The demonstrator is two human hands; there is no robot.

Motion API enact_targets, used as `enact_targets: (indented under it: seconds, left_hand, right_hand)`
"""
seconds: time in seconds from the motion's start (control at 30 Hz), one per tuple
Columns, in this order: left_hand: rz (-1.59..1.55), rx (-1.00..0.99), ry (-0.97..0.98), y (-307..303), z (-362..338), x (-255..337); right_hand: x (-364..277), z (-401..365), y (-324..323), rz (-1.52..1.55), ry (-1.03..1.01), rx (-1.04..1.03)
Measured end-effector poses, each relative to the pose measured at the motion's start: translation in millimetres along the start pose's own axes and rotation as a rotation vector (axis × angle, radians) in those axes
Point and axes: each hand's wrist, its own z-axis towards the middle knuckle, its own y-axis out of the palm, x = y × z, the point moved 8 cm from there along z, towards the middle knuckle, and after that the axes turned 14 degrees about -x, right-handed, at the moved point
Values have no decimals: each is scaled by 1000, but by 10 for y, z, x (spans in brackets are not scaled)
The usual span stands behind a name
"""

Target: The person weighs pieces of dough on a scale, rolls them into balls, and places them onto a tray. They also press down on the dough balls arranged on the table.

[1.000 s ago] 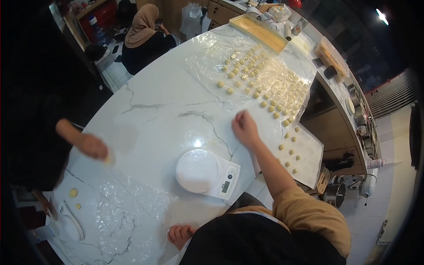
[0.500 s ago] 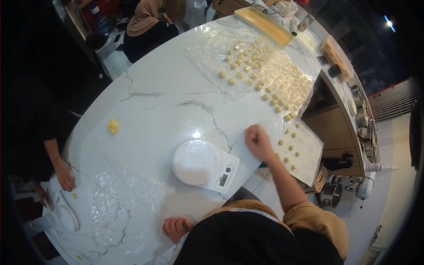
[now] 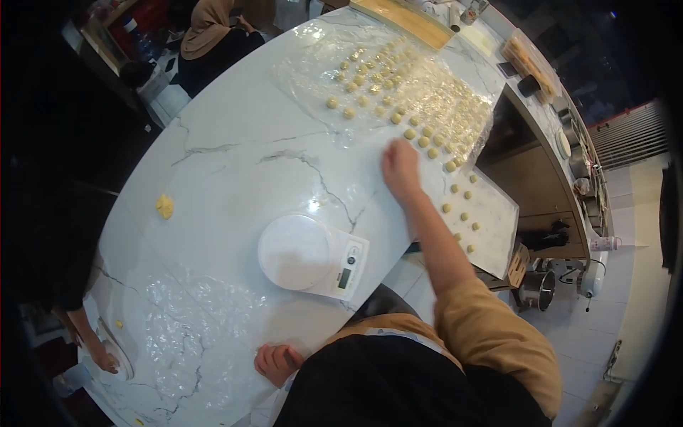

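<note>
My right hand (image 3: 400, 169) is closed over the marble table, just short of the nearest rows of small dough balls (image 3: 410, 134). Whatever its fingers may hold is hidden from me. Those balls lie in rows on a clear plastic sheet (image 3: 302, 67). Close to my body, my left hand (image 3: 276, 363) rests on the table with its fingers curled in, and nothing shows in them. Between my hands stands a white kitchen scale (image 3: 295, 250) with a bare platform. A lump of yellow dough (image 3: 164, 206) sits farther left.
Several dough balls lie on a lined tray (image 3: 491, 213) at the right. A second plastic sheet (image 3: 203, 320) covers the near left. There, a co-worker's hand (image 3: 107, 359) is at another scale (image 3: 121, 345). Another person (image 3: 213, 53) is beyond the table. A yellow tray (image 3: 402, 21) stands at the back.
My right hand has moved forward toward the rows of dough balls. The view has shifted slightly. The co-worker's hand has moved down onto the other scale.
</note>
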Motion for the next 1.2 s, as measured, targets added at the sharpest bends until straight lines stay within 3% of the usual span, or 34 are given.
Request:
enact_targets:
  seconds: [0.03, 0.13, 0.23, 0.3, 0.37, 0.47, 0.53, 0.57, 0.63, 0.7, 0.73, 0.77, 0.83, 0.9, 0.93, 0.97, 1.03, 1.1, 1.17, 1.2]
  left_hand:
    - [-10, -3, -7, 4, 19, 23]
    - [-11, -68, 0, -42, 57, 24]
    - [-7, -46, 21, -5, 22, 1]
    - [-19, -62, 20, -34, 6, 3]
    - [-30, -59, 7, -32, 51, 15]
    - [-25, -63, 23, -70, 43, 37]
    - [-66, -108, 30, -72, 74, 55]
    - [-61, -106, 34, -76, 66, 42]
    - [-70, -109, 47, -60, 34, 18]
    - [-85, -112, 50, -29, 73, 60]
    - [-73, -109, 17, -43, 94, 76]
    - [-59, -115, -15, -75, 77, 76]
    - [-64, -116, -2, -94, 101, 79]
    - [-48, -106, -4, -122, 79, 104]
    - [-57, -115, 5, -108, 93, 89]
    - [-69, -129, 17, -98, 91, 84]
    - [-63, -119, 14, -85, 91, 101]
    - [-54, -132, 57, -86, 75, 97]
    - [-70, -78, 76, -73, 58, 85]
    - [-77, -92, 129, -41, 57, 131]
  right_hand:
    - [-97, 139, 80, 74, -14, 43]
    - [-426, -189, 276, 301, 88, -118]
    - [-515, -606, 66, 340, -78, -73]
    - [-215, -729, -71, 674, 106, -14]
    - [-86, -549, -227, 576, 43, -79]
    - [263, -270, -124, 527, 209, -146]
    - [44, -131, 61, 818, 113, -165]
    - [-232, -351, 202, 905, 47, -304]
    - [-514, -708, 91, 555, -152, -398]
    - [134, -701, 77, 509, 131, -401]
    - [95, -521, -143, 121, -52, -210]
    - [139, -337, -57, 122, -32, -219]
    - [-33, 56, 31, 98, -88, 37]
    - [-329, -30, 195, 295, -9, -36]
    - [-437, -224, 265, 362, 76, -221]
    - [-434, -415, 241, 376, 78, -222]
    - [-313, -666, -95, 589, 12, 49]
    - [-194, -672, -281, 437, 43, 105]
    - [-196, -608, -145, 380, -6, -220]
    - [-161, -628, -180, 477, 23, -260]
